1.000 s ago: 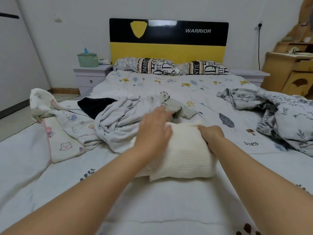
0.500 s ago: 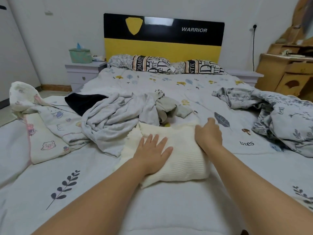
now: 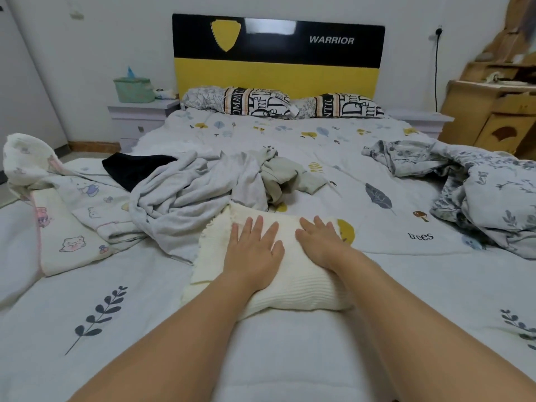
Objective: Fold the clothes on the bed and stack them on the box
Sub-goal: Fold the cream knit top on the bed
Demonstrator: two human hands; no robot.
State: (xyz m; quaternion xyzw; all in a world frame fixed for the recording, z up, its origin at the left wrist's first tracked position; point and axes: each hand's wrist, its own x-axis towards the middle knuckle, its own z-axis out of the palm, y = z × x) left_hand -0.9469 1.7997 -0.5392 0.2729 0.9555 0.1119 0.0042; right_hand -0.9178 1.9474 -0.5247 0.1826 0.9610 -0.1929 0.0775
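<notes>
Clothes cover the bed — we see its leaf-print sheet stretch out from under our palms. Beyond our fingertips and to the left sprawls an unfolded grey garment, touching the piece we press. Under both palms lies the folded cream knit. Our left hand and right hand rest flat on it — fingers spread straight, side by side.
</notes>
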